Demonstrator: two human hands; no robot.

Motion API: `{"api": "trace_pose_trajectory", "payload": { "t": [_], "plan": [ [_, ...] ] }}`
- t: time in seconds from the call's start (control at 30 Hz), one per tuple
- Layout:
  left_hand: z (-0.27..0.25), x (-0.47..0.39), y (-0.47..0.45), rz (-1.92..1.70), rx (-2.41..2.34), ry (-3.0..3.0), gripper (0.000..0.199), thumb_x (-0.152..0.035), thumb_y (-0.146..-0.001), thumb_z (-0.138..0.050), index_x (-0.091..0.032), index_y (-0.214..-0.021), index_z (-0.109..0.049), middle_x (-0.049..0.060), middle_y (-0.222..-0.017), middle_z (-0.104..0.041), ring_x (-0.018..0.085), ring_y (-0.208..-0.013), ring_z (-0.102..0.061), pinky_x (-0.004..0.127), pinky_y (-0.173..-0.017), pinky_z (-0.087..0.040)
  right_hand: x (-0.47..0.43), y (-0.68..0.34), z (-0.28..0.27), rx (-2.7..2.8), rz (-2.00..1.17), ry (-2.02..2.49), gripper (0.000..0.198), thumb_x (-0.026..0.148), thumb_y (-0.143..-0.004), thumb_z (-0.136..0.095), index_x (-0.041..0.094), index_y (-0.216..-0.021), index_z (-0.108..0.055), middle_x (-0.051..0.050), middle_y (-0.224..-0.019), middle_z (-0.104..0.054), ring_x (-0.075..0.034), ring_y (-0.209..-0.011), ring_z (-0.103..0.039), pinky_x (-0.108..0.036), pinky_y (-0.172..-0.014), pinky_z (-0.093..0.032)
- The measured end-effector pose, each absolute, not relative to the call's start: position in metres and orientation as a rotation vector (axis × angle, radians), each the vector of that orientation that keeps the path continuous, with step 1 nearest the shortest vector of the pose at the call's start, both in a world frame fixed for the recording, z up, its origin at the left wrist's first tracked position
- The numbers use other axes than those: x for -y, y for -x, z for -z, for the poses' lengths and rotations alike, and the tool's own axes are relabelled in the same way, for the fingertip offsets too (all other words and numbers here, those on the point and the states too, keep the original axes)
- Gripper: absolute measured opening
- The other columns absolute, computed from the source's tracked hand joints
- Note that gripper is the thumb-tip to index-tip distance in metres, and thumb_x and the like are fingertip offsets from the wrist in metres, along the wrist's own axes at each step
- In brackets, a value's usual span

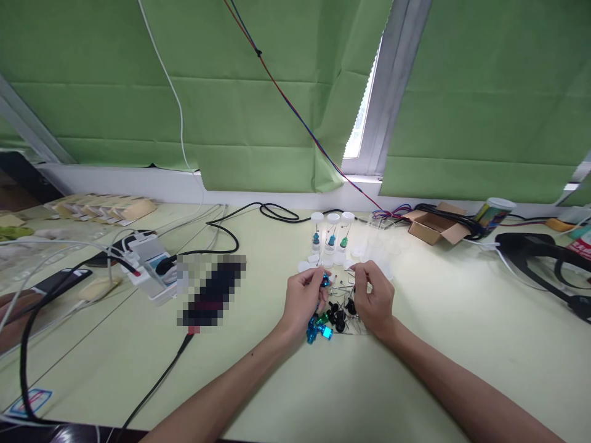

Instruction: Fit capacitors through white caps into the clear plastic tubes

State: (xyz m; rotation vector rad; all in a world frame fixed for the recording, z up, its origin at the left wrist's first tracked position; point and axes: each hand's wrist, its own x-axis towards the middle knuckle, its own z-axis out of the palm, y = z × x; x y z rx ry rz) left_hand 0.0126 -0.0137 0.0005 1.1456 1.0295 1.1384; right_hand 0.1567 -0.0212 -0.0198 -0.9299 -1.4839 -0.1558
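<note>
1. L. hand (302, 298): blue metallic fitting (325, 280) is pinched btwn thumb and fingers, above the loose pcs; a thin wire is seen rising near the fingertips.
2. R. hand (376, 298): thumb and forefinger are brought together, other fingers curled; whether a thin metal pc. is gripped at the tips cannot be told.
3. Loose pcs on tabletop (258, 369), btwn and just below the hands: blue fittings (311, 331) are grouped nearest the L. wrist; green fitting (323, 319) is set adj. to them; black knobs (340, 321) are mixed w/ bent metal pins (340, 291) toward the R. hand.
4. Clear vials (3x) w/ white caps are stood upright in a row beyond the hands. L. vial (316, 246) and mid. vial (331, 246): a blue fitting w/ bent wire is contained in ea. R. vial (344, 246): a green one is contained.
5. Left side: white power strip (152, 271) is placed well apart from the hands, w/ cables plugged in.
6. Right rear: open cardboard box (436, 224) is located near printed can (494, 212), by the wall.
</note>
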Motion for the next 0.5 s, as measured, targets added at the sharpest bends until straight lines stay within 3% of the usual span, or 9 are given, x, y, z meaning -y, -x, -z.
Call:
{"api": "trace_pose_trajectory", "payload": {
  "t": [0.5],
  "plan": [
    [-0.0019,0.0159,-0.0130,-1.124,-1.010,-1.239,0.037,-0.051,-0.085,-0.059,-0.015,-0.075,-0.063,-0.005,-0.041,-0.045,0.007,-0.035,-0.034,0.021,-0.039,-0.026,0.0306,-0.1477,0.0246,1.546,-0.143,0.873,0.017,0.015,-0.097,-0.047,0.019,-0.088,-0.061,0.000,-0.069,-0.060,-0.011,-0.054,-0.054,-0.023,-0.050,-0.045]
  ]
}}
